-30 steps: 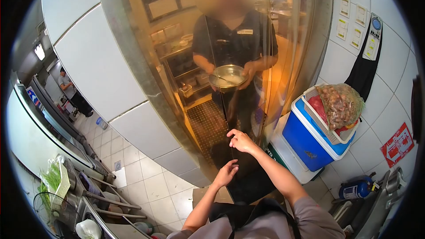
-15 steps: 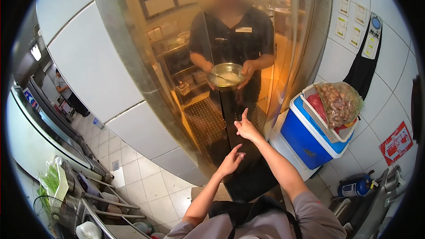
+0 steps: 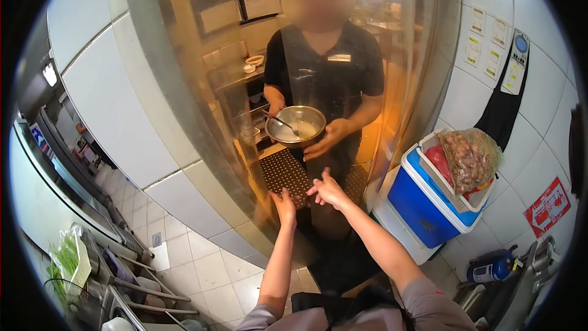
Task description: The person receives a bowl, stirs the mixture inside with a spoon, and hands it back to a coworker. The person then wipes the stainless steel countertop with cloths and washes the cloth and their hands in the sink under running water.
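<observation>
From my remote view, the metal bowl (image 3: pixel 311 125) is in front of my two hands, in the doorway with the clear plastic curtain (image 3: pixel 407 79). A co-worker (image 3: pixel 331 64) in a dark shirt holds it with both hands, and a spoon (image 3: pixel 285 124) leans in its whitish content. My right hand (image 3: pixel 327 190) is below the bowl and apart from it, the fingers partly spread, gripping nothing that I can see. My left hand (image 3: pixel 284 207) is just beside it, open, with the fingers up near the curtain; I cannot tell if they touch the plastic. Behind the hands there is a dark mat with small holes (image 3: pixel 285 175).

To the right stands a blue cooler box (image 3: pixel 419 199), and on its lid is a light basket (image 3: pixel 444 181) with a tied bag of brownish pieces (image 3: pixel 470 156). A blue fire extinguisher (image 3: pixel 497 265) is lower, under a red sign (image 3: pixel 547 206) on the tiled wall. At the far left are green stalks (image 3: pixel 67 257) in plastic.
</observation>
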`<move>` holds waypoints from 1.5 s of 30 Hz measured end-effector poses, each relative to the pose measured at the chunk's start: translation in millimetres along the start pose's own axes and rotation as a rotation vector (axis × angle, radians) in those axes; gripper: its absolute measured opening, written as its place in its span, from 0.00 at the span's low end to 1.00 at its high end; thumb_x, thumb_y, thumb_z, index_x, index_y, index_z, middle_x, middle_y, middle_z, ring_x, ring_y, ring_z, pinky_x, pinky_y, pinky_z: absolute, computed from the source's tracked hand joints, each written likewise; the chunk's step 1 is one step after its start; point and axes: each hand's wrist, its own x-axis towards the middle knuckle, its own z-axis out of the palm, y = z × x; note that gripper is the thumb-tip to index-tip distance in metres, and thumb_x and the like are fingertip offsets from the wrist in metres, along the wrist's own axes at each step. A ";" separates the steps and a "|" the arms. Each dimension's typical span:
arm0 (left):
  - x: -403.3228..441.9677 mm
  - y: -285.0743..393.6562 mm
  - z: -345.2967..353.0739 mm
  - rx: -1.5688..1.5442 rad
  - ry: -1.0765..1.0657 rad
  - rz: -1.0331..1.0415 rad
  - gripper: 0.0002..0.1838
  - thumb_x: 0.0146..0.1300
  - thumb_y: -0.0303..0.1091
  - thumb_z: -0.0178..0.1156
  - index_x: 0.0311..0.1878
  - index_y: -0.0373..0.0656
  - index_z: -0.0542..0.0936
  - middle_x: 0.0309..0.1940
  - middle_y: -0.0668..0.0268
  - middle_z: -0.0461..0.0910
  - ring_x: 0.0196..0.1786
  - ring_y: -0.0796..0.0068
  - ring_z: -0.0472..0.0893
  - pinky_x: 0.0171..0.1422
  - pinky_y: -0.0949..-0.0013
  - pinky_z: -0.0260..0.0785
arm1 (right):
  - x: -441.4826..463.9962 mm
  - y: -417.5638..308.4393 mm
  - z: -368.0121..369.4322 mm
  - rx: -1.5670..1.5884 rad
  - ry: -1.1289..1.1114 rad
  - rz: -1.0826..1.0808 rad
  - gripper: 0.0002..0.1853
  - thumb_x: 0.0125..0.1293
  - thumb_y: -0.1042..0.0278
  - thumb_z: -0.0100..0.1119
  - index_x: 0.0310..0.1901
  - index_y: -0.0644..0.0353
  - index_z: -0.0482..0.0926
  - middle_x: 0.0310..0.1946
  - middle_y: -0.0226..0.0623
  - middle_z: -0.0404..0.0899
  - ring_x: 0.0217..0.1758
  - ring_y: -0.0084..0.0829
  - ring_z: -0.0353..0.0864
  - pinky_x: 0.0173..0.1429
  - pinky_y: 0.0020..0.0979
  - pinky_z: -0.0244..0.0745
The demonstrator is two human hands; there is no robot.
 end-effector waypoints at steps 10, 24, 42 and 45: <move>57.4 82.0 16.6 0.211 -0.206 0.070 0.34 0.61 0.64 0.38 0.60 0.46 0.56 0.34 0.59 0.73 0.26 0.74 0.77 0.26 0.74 0.67 | -63.0 -38.0 -36.4 -0.996 0.229 -0.111 0.14 0.57 0.63 0.49 0.35 0.66 0.77 0.34 0.52 0.78 0.39 0.50 0.78 0.46 0.44 0.71; -16.3 108.3 49.2 0.083 -0.617 -0.278 0.18 0.65 0.34 0.33 0.57 0.41 0.48 0.40 0.43 0.74 0.36 0.58 0.80 0.39 0.63 0.77 | -211.9 -3.4 -110.0 -0.485 0.077 0.282 0.17 0.62 0.60 0.48 0.24 0.66 0.76 0.16 0.37 0.78 0.16 0.27 0.77 0.25 0.30 0.72; -113.9 131.5 -3.3 0.258 -0.682 -0.388 0.29 0.61 0.26 0.33 0.64 0.45 0.37 0.28 0.46 0.76 0.24 0.63 0.80 0.27 0.69 0.78 | -141.8 -101.2 -94.5 -0.836 0.224 -0.909 0.10 0.60 0.64 0.50 0.36 0.60 0.76 0.32 0.38 0.75 0.41 0.39 0.74 0.43 0.36 0.70; -129.2 134.3 -15.1 0.284 -0.728 -0.443 0.30 0.62 0.27 0.34 0.65 0.46 0.35 0.28 0.47 0.76 0.24 0.64 0.80 0.27 0.69 0.78 | -109.0 -97.8 -72.8 -0.930 0.134 -0.975 0.09 0.57 0.68 0.50 0.39 0.55 0.77 0.43 0.35 0.72 0.49 0.35 0.71 0.48 0.36 0.68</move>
